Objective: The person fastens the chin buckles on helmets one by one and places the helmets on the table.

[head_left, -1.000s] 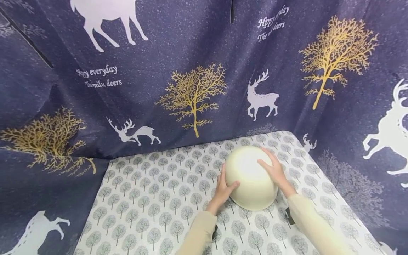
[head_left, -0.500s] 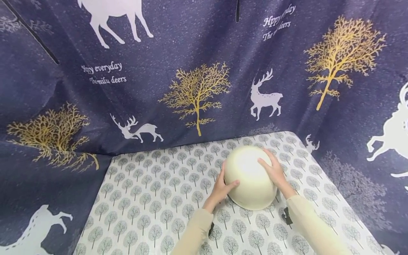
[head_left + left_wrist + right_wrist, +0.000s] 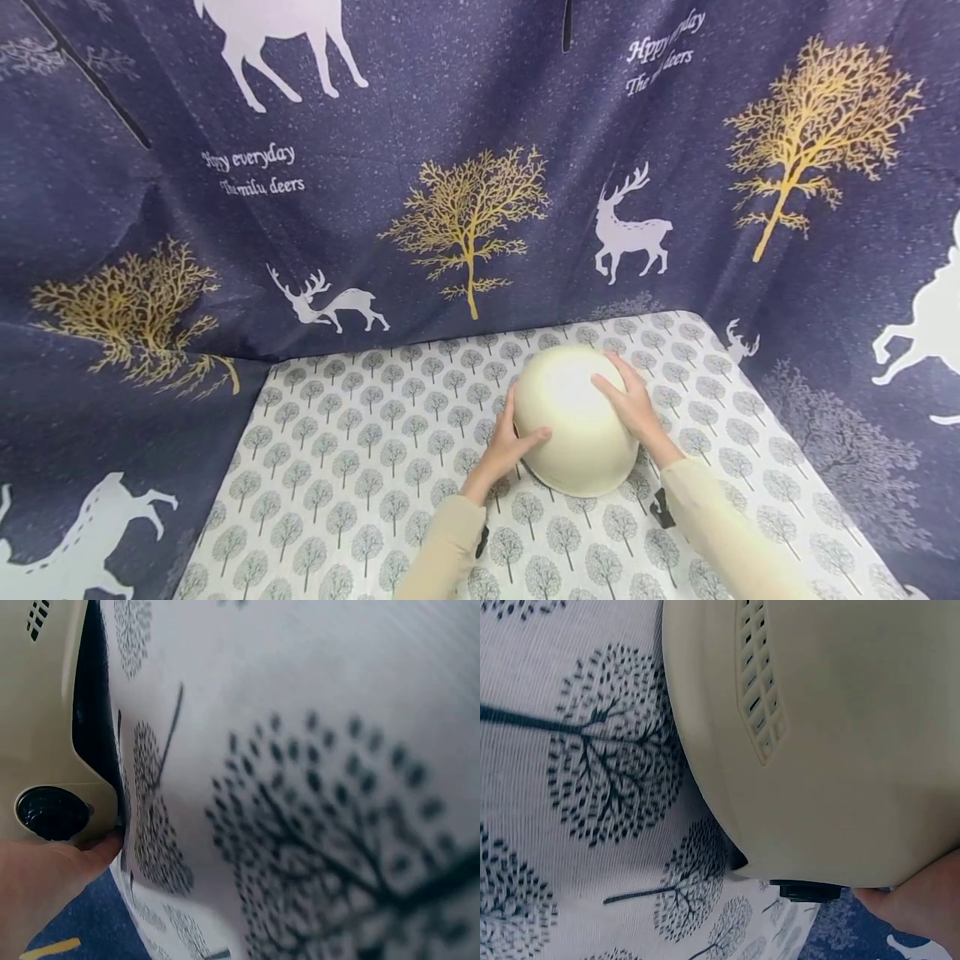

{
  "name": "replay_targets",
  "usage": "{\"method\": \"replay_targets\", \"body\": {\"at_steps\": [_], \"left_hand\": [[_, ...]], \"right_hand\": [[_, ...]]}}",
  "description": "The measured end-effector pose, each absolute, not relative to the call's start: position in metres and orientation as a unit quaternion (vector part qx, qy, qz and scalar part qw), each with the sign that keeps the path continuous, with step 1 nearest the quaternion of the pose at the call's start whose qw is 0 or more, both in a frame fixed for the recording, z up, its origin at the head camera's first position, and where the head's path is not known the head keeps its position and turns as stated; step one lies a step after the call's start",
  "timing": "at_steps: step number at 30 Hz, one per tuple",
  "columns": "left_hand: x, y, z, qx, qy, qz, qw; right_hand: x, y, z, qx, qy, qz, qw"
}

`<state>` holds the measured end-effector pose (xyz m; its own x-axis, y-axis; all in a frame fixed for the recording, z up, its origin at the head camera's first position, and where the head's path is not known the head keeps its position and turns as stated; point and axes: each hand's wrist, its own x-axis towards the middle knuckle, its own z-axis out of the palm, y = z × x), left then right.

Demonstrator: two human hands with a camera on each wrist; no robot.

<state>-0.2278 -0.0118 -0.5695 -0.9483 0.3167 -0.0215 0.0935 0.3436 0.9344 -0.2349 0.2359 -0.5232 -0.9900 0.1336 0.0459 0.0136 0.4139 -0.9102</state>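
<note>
two hands are holding one cream, smooth, dome-shaped hard helmet (image 3: 573,433), which is sitting crown up on the white fabric table cover (image 3: 352,475) printed with grey trees, right of centre in the head view. your left hand (image 3: 507,446) is gripping the left side, its thumb lying across the shell and its fingers closing around the edge; your right hand (image 3: 630,402) is gripping the right side, thumb and fingers spreading only as wide as the curve, fingers partly hidden. in the left wrist view, a round black plastic knob (image 3: 52,813) is showing just beside your hand; in the right wrist view, a latticed vent strip (image 3: 761,690) is running above the rim. the navy fabric backdrop (image 3: 420,108) with white deer and golden trees is hanging behind.
</note>
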Motion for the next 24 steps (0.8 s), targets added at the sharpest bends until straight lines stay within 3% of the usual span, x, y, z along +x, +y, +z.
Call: {"method": "replay_targets", "body": {"at_steps": [24], "left_hand": [[-0.215, -0.075, -0.571, 0.075, 0.781, 0.614, 0.085]], "right_hand": [[-0.241, 0.173, -0.524, -0.021, -0.838, 0.544, 0.040]]}}
